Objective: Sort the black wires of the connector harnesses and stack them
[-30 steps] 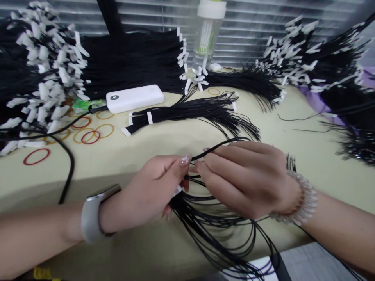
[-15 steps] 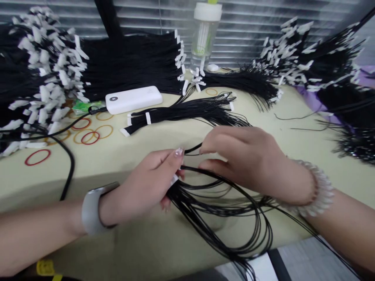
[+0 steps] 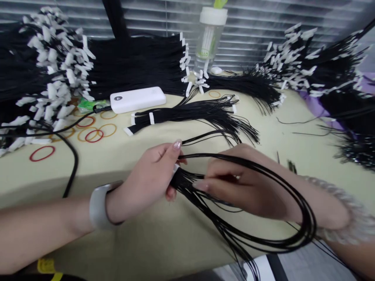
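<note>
A bundle of thin black cables with a white band near its end is gripped in my left hand, thumb pressed on top. From that hand the cables run out in a wide loop that passes over my right wrist and back underneath. My right hand reaches inside the loop, its fingers curled and pinched at the cables just right of the white band. Just behind my hands lies another bundle of black cables with white tags at its left end.
Red and yellow rubber bands lie at the left, beside a white power bank with a cord. Large stacks of black cables with white ends line the back. A clear bottle stands by the blinds.
My right hand has moved down into the loop and closed its fingers near the band. The loop has widened to the right and lies over the wrist.
</note>
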A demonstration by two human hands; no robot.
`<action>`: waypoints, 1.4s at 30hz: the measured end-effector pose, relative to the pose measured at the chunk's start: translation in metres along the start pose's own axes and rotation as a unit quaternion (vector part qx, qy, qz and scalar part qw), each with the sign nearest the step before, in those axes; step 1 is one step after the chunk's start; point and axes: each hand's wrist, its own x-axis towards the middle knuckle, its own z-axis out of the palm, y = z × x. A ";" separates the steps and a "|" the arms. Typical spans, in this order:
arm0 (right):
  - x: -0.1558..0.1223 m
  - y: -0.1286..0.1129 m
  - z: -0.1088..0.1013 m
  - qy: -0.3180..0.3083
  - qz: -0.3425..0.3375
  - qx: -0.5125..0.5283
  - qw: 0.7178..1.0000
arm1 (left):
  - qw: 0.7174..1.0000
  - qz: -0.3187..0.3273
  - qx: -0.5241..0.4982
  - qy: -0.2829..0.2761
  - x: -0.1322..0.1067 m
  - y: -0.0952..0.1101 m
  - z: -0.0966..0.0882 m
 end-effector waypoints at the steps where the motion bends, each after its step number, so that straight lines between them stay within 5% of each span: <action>1: 0.001 -0.001 0.006 0.002 0.005 -0.007 1.000 | 1.000 0.003 0.012 0.002 -0.001 0.000 0.000; 8: 0.006 -0.002 0.019 0.024 -0.015 -0.068 0.997 | 0.999 0.017 0.025 -0.022 -0.002 -0.001 0.000; 14: 0.001 0.014 -0.011 0.000 -0.026 -0.159 0.987 | 0.999 0.009 0.044 -0.025 -0.001 0.000 0.001; 16: -0.002 0.027 -0.028 0.052 0.010 -0.146 0.988 | 0.999 0.001 0.042 -0.021 -0.001 0.000 0.001; 17: -0.002 0.034 -0.037 0.131 0.047 -0.139 0.980 | 0.999 -0.002 0.042 -0.020 -0.001 0.000 0.001; 19: -0.002 0.049 -0.051 0.300 0.119 -0.104 0.941 | 0.999 -0.001 0.041 -0.019 -0.002 -0.001 0.002; 21: 0.000 0.062 -0.061 0.447 0.109 0.029 0.887 | 0.999 0.006 0.040 -0.018 -0.002 -0.001 0.002; 24: 0.005 0.070 -0.069 0.521 0.067 0.299 0.796 | 0.999 0.010 0.041 -0.022 -0.002 0.000 0.001; 26: 0.007 0.065 -0.069 0.524 0.087 0.350 0.771 | 0.999 0.011 0.041 -0.026 -0.002 0.000 0.001; 29: 0.006 0.046 -0.055 0.473 0.070 0.264 0.838 | 0.999 0.005 0.032 -0.028 -0.002 0.000 0.000; 33: 0.006 0.021 -0.021 0.294 0.027 0.025 0.955 | 1.000 -0.004 0.015 -0.024 -0.003 -0.002 -0.001; 36: 0.009 0.015 -0.002 0.207 -0.034 -0.070 0.975 | 1.000 0.004 0.020 -0.019 -0.004 -0.004 -0.001; 42: 0.013 0.018 0.008 0.134 -0.057 -0.071 0.987 | 0.999 0.005 0.028 -0.031 -0.005 -0.002 -0.001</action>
